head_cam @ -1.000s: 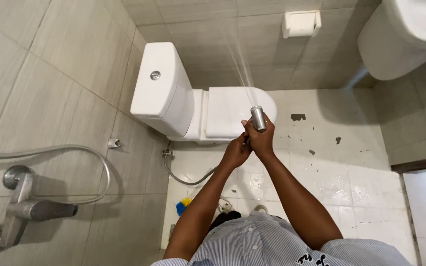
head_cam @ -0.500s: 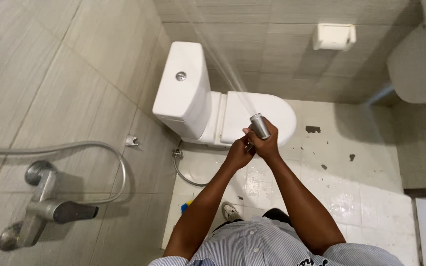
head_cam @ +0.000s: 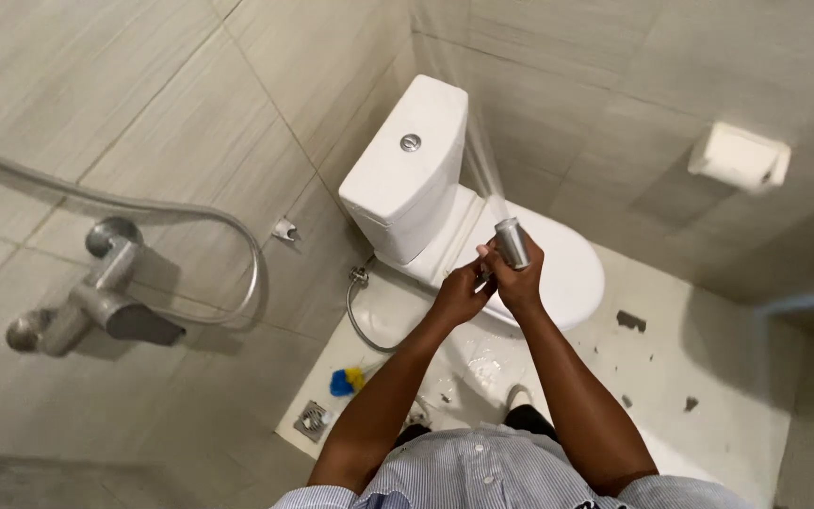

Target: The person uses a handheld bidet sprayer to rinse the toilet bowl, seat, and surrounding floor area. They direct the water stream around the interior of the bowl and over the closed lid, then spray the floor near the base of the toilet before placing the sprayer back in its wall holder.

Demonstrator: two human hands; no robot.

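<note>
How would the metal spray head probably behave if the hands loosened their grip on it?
The spray head looks like smooth, wet metal, so it is probably slippery. It is spraying water, so it may kick backward. Its rounded body would likely roll if laid down. The right hand grips it; the left hand steadies it.

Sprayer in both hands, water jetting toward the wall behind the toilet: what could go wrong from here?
1. The spray passes close to the paper roll holder; a small swing of the sprayer could soak it.
2. The floor by the toilet looks wet, so slipping seems possible.
</note>
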